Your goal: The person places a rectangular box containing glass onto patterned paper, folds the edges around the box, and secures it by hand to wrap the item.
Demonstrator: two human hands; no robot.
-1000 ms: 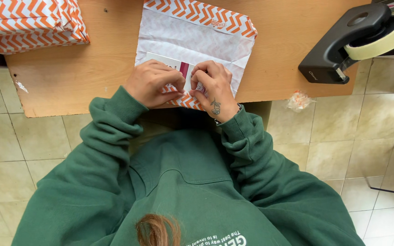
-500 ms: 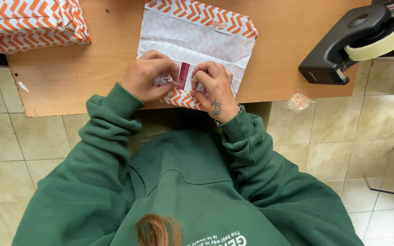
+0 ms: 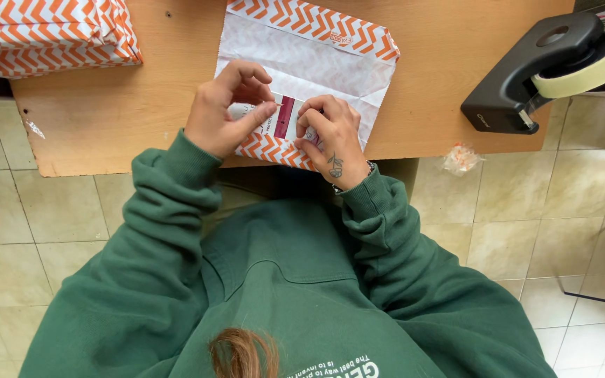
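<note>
Hands meet over a small white and dark-red box [image 3: 280,116] at the near edge of the wooden table [image 3: 141,98]. The left hand [image 3: 222,112] pinches its left end between thumb and fingers; the right hand [image 3: 330,136] grips its right end. The box lies on a white mailing bag [image 3: 309,56] with orange zigzag borders. More such bags [image 3: 50,31] are stacked at far left, and a black tape dispenser [image 3: 547,66] sits well apart at right.

Mailer bag [image 3: 309,56] mid-table [image 3: 120,119] — small box [image 3: 281,117] on it, parcels [image 3: 43,35] left, tape dispenser [image 3: 547,63] right.
</note>
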